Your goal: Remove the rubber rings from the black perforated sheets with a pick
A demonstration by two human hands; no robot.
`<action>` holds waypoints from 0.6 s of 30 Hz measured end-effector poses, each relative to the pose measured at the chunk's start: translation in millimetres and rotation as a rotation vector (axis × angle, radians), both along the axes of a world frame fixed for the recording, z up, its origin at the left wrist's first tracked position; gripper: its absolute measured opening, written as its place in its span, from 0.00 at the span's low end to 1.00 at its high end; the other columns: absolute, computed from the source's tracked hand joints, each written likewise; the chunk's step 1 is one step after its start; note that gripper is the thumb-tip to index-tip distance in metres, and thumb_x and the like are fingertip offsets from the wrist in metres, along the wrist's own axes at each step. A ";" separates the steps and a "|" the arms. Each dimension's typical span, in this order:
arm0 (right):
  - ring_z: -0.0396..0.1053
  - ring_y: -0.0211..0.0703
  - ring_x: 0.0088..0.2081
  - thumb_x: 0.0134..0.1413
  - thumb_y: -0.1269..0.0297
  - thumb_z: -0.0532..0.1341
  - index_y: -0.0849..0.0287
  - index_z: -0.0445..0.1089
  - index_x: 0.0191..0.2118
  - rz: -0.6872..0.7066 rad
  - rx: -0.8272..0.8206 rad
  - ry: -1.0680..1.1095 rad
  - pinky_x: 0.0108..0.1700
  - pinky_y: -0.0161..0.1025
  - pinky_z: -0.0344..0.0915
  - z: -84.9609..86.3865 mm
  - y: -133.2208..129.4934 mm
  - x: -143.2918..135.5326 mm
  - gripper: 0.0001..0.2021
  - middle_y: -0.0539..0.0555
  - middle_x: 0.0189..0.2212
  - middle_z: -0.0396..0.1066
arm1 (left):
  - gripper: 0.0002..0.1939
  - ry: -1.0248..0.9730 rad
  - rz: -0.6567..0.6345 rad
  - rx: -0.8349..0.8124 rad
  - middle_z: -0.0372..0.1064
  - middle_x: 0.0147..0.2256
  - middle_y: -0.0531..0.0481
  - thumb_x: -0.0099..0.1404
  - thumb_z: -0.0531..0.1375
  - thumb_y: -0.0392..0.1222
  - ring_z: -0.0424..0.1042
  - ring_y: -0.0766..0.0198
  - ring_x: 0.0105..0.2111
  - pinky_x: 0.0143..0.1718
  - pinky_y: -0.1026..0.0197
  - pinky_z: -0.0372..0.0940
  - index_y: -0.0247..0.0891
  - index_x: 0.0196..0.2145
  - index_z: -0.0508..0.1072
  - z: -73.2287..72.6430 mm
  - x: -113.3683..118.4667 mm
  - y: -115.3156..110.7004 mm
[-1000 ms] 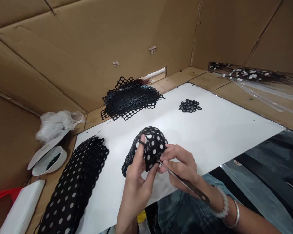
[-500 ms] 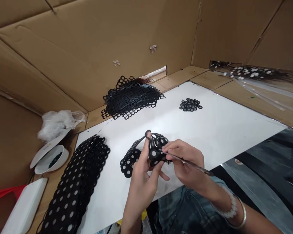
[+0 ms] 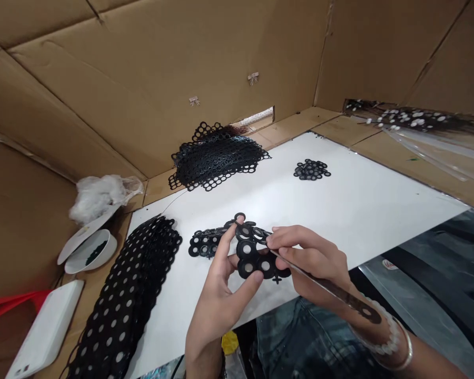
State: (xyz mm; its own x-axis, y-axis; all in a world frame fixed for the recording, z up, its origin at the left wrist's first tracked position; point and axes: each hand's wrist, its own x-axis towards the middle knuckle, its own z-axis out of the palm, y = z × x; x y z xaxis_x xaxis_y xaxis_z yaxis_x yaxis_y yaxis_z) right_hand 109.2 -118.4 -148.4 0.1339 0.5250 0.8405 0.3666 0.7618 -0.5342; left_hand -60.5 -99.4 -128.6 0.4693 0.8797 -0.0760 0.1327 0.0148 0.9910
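Observation:
Near the middle, a strip of joined black rings with pale centres [image 3: 247, 249] hangs between both hands, and part of it extends left behind my left hand. My left hand [image 3: 225, 295] grips the strip, thumb on a lower ring and index fingertip at the top ring. My right hand [image 3: 316, 258] is closed around a thin dark metal tool [image 3: 332, 289], whose rounded end points toward the wrist. The fingertips of that hand meet the strip's right side; the tool's tip is hidden there.
On the white board [image 3: 363, 195] lie a small pile of black rings [image 3: 312, 169] and a long dotted black stack [image 3: 118, 300]. Black mesh [image 3: 217, 158] lies at the back. A white bowl [image 3: 98, 258], plastic bag [image 3: 98, 197] and white box [image 3: 49, 329] stand left.
The strip has turned and spread, so its lower rings now face the camera. Its left part has flattened. My right hand has shifted slightly right, and more of the tool shows.

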 end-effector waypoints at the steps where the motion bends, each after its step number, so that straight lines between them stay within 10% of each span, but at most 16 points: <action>1: 0.75 0.42 0.36 0.56 0.79 0.55 0.52 0.67 0.40 0.000 -0.022 0.007 0.42 0.45 0.76 0.5 -1.6 -0.6 0.14 0.49 0.30 0.73 | 0.39 -0.002 -0.013 -0.004 0.74 0.46 0.48 0.62 0.62 0.43 0.72 0.58 0.43 0.48 0.58 0.63 0.47 0.65 0.48 -0.3 -3.0 1.3; 9: 0.73 0.42 0.37 0.56 0.79 0.54 0.54 0.66 0.38 -0.015 0.082 -0.154 0.45 0.46 0.75 -8.2 0.4 1.5 0.12 0.50 0.29 0.73 | 0.40 -0.136 -0.056 0.024 0.77 0.36 0.45 0.57 0.62 0.60 0.73 0.54 0.37 0.44 0.55 0.63 0.39 0.61 0.59 -2.8 -15.4 16.4; 18: 0.73 0.41 0.34 0.53 0.78 0.57 0.57 0.64 0.31 -0.007 0.012 -0.099 0.43 0.46 0.73 5.0 0.1 -1.8 0.08 0.53 0.28 0.73 | 0.34 -0.111 0.050 -0.076 0.67 0.26 0.56 0.59 0.65 0.38 0.67 0.64 0.32 0.42 0.59 0.61 0.44 0.60 0.57 -1.5 -6.8 13.8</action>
